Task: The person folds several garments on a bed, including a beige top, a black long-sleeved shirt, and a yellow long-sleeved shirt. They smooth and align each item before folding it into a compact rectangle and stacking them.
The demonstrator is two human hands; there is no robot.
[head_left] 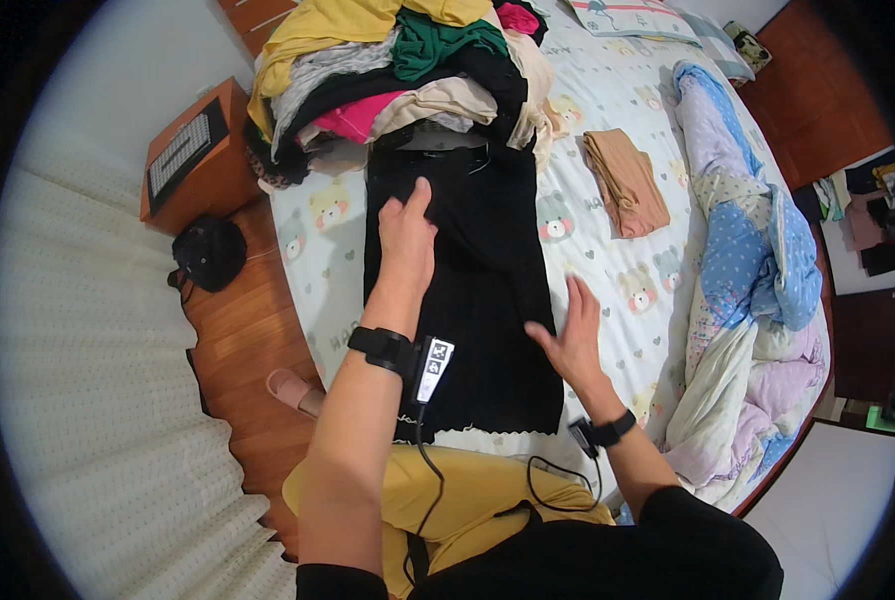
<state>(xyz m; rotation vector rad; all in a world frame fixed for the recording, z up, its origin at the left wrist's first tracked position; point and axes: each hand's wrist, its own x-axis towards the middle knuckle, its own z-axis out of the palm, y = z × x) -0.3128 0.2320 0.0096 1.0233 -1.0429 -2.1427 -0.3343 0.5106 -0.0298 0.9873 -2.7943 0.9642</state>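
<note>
A black garment (477,370) lies spread out on the bed, its far end at the clothes pile and its wavy-edged hem toward me. Creases run slantwise across its upper half. My left hand (407,240) is over the garment's upper left part, fingers partly bent and apart, with nothing seen in them. By the garment's right edge is my right hand (574,335), fingers stretched and thumb out over the black cloth. It holds nothing. Whether either palm presses on the cloth I cannot tell.
A heap of mixed clothes (397,75) fills the bed's far left. Folded tan clothing (625,183) lies right of the garment on the patterned sheet (607,260). A bunched blue and lilac quilt (737,260) runs along the right. A black cap (210,252) and orange cabinet (229,150) stand left.
</note>
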